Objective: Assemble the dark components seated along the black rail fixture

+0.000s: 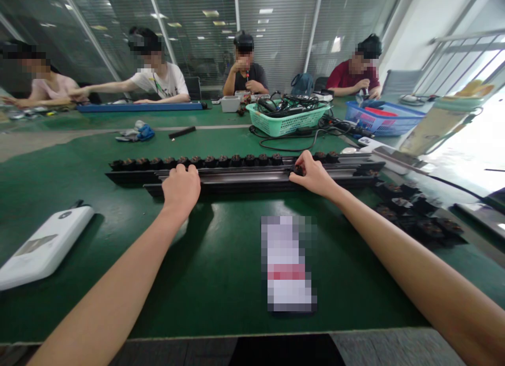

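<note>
A long black metal rail (244, 187) lies across the table in front of me, its channel facing up. My left hand (181, 190) is closed over the rail's left part, with the fingertips hidden behind it. Between thumb and fingers, my right hand (315, 175) pinches a small black round part (296, 170) at the channel, right of the middle. Directly behind lies a second black rail (130, 178). A row of similar black parts with copper-coloured tops (236, 160) lines it, with a gap near my right hand.
Loose black parts (430, 224) cluster at the right. A blurred phone-like object (288, 266) lies nearest me, a white device (47, 245) at left. Behind are a glove (136, 132), a black strip (182, 133), a green cable basket (272, 125) and a blue basket (394, 124). Several people sit opposite.
</note>
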### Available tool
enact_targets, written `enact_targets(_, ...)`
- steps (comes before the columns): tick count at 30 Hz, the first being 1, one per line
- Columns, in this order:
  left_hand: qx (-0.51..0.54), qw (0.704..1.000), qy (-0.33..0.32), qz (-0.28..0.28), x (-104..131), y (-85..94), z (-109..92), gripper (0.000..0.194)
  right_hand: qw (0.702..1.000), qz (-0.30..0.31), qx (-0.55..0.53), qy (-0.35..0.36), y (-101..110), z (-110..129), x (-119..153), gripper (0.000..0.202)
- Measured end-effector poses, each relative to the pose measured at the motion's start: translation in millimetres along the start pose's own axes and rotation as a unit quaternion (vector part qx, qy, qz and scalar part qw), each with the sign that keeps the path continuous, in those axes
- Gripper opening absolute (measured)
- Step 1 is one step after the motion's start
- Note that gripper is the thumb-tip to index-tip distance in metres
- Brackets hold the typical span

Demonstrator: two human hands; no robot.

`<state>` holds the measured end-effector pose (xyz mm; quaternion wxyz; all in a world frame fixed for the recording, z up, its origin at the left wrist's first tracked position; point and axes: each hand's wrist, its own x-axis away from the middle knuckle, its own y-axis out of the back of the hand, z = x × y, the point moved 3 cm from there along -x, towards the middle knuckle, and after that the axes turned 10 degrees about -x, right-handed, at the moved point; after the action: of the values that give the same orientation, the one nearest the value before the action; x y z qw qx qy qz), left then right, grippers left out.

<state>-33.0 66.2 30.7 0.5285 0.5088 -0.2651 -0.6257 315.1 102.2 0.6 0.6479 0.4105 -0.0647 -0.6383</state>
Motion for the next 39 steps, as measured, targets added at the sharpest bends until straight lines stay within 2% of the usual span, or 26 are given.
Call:
enact_targets(10,0.003,1.0,0.003,0.004,-1.1,-1.7,-0.5,0.045,1.0,-0.001,-0.014,0.017,2.2,-0.4,0.1,0.032)
enact_targets(39,0.004,1.0,-0.002,0.006,-1.7,0.0,-0.2,0.045,1.0,0.004,-0.007,0.005,1.3,1.4,-0.2,0.033)
